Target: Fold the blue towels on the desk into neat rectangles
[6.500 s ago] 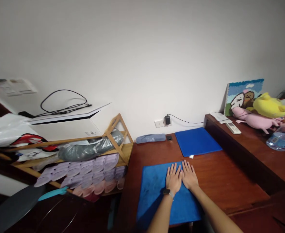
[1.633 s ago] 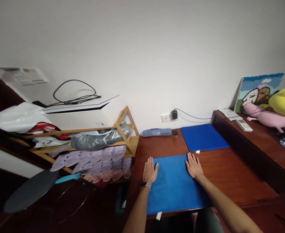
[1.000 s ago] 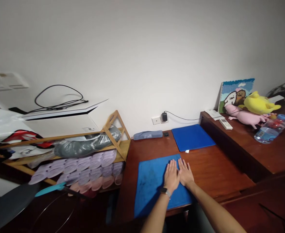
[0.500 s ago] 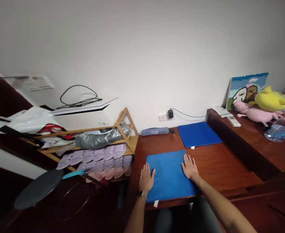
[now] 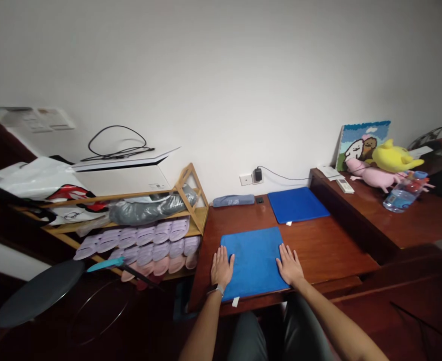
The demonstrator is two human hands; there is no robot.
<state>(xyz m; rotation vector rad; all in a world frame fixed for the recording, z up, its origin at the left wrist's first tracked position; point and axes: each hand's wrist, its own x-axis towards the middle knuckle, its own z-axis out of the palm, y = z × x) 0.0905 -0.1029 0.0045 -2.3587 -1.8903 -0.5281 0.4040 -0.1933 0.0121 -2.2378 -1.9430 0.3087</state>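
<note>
A light blue square mat (image 5: 254, 263) lies flat on the brown wooden desk (image 5: 322, 253), close to its front edge. A white tag (image 5: 236, 302) sticks out from its near side. My left hand (image 5: 222, 267) rests flat across the mat's left edge, fingers stretched out and holding nothing. Over the right edge lies my right hand (image 5: 290, 264), open too, with its fingers spread away from me. Behind, to the right, is a darker blue mat (image 5: 298, 204) with its own small tag.
A blue pouch (image 5: 234, 200) lies by the wall near a plugged-in charger (image 5: 258, 174). On the left stands a wooden rack (image 5: 201, 220) of slippers, beside a round stool (image 5: 40, 293). Plush toys (image 5: 377, 174) and a water bottle (image 5: 405, 193) occupy the raised right-hand surface.
The view has turned slightly right, so everything sits further left. My hands stay flat at the light blue mat's two side edges.
</note>
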